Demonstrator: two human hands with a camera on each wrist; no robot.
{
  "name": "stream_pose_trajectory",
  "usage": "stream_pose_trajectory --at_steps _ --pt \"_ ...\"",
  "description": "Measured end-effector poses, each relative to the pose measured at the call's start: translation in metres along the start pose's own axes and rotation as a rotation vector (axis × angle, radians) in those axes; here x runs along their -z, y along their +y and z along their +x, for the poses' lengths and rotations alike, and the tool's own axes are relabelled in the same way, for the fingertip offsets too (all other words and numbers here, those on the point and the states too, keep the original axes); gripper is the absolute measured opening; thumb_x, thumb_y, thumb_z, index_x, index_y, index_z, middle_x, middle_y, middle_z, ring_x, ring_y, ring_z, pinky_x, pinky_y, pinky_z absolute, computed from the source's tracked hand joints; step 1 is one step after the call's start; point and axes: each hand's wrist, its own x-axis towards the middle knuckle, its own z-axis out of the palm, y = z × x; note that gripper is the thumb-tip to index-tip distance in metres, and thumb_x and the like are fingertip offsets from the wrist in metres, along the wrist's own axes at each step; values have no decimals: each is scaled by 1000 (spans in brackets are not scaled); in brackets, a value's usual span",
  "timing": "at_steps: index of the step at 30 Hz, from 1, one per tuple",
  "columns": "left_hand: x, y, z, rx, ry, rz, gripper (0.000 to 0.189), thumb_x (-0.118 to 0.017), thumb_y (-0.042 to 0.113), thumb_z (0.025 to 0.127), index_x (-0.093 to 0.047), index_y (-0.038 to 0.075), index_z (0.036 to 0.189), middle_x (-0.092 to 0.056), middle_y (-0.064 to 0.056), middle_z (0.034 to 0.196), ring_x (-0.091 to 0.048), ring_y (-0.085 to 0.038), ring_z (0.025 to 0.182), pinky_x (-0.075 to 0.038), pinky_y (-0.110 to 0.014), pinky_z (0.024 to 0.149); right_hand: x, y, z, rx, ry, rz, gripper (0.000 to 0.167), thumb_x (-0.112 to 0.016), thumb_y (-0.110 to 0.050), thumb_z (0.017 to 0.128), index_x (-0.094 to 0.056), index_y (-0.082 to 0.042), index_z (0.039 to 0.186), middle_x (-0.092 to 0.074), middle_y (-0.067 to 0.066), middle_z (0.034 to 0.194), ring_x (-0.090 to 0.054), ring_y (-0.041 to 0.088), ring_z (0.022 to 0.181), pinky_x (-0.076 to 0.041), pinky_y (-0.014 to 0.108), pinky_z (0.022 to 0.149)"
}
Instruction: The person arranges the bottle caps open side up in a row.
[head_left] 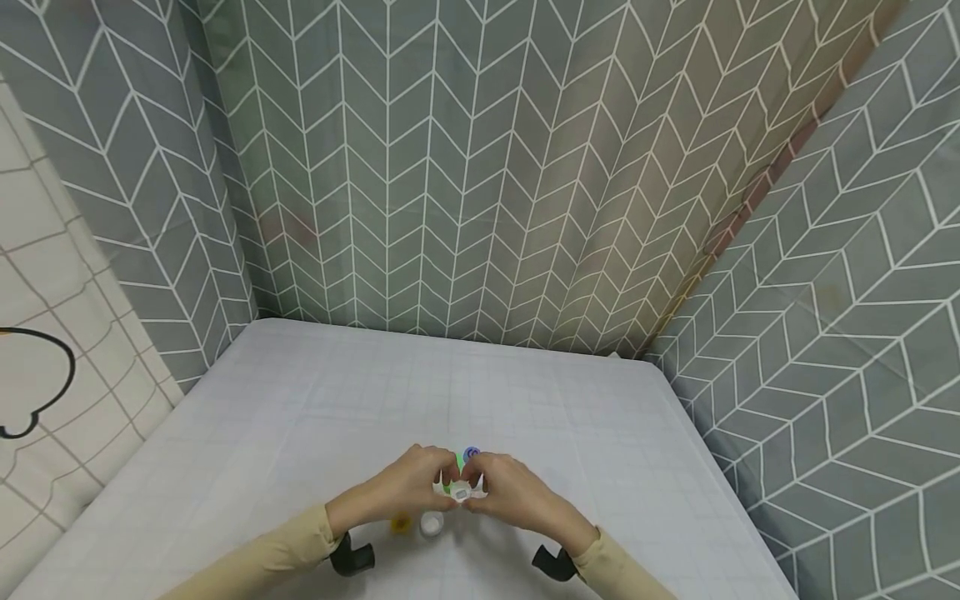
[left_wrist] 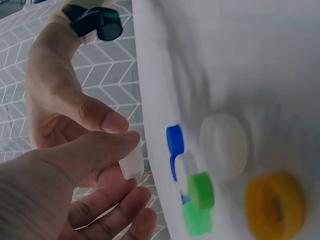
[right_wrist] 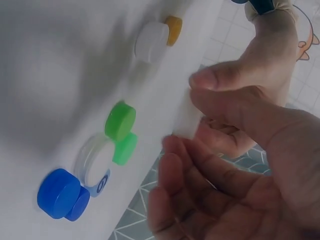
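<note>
1. a pale tabletop with faint grid lines spreads across the lower half of the head view.
2. grey hangings with white herringbone lines fill the top and right of that frame; a reddish-brown strip slants down from the upper right.
3. a white hanging with brown grid lines covers the left edge, bearing part of a black outline drawing.
4. at lower centre, the left hand and right hand meet; each one's grip pinches the same small white piece, held between the fingertips.
5. both sleeves are beige, with a dark device at each wrist.
6. a yellow cap and a white cap lie on the tabletop at the right of the left wrist view.
7. in the right wrist view, two green caps, a clear-sided cap and two blue caps cluster at left and lower left.
8. a blue label by the clear-sided cap carries a rounded mark, unreadable; the yellow cap's darker centre is blurred.
</note>
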Motion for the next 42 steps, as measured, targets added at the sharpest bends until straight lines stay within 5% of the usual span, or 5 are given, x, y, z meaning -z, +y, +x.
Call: stream_pose_trajectory --at_steps 14,42 --pt "-23 10 -4 -13 -48 173 30 -83 39 68 -66 24 88 -53 15 88 -43 -2 83 -36 -26 78 -7 -3 -8 -16 -158 -71 26 -82 -22 75 -67 -16 95 -63 -13 80 -50 -4 68 -44 16 64" --pt "-33 3 -7 10 -97 221 30 -84 44 67 -65 27 83 -50 17 84 -39 -3 80 -33 -25 73 -23 1 -5 10 -189 -126 27 -82 -29 76 -61 -16 89 -52 -14 70 -43 -3 59 -39 14 54"
